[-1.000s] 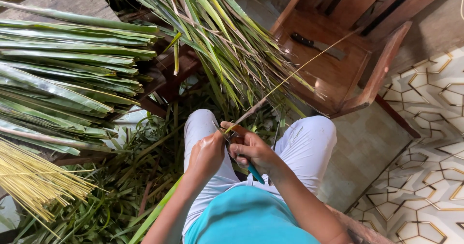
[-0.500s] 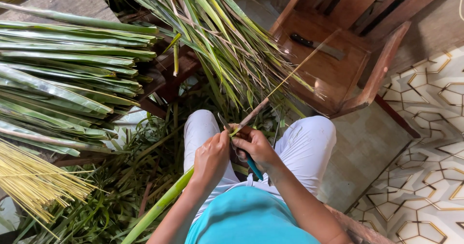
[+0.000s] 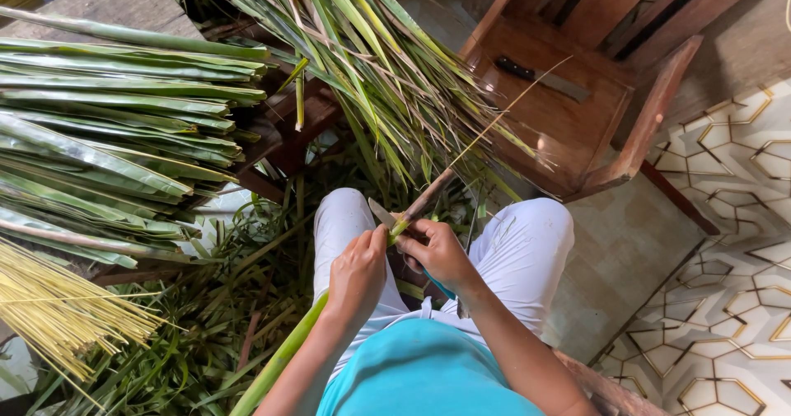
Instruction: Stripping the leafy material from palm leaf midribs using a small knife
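Observation:
I sit with my knees in white trousers over a litter of green leaf scraps. My left hand [image 3: 356, 269] pinches a long green palm leaf [image 3: 284, 354] that runs down past my left arm. The leaf's thin pale midrib [image 3: 486, 132] sticks up and away to the upper right. My right hand [image 3: 437, 253] grips a small knife with a teal handle [image 3: 438, 284]; its blade [image 3: 381, 212] lies against the leaf just above my left thumb.
Stacked green palm leaves [image 3: 107, 136] lie on a low bench at the left, a bundle of yellow stripped ribs [image 3: 58, 309] below them. More fronds [image 3: 371, 62] hang at top centre. A wooden chair [image 3: 568, 111] with a dark-handled knife [image 3: 540, 77] stands ahead on patterned tiles.
The green leaf has slid down past my left arm, more of it now showing below. My hands have closed together and the knife blade has come up against the leaf.

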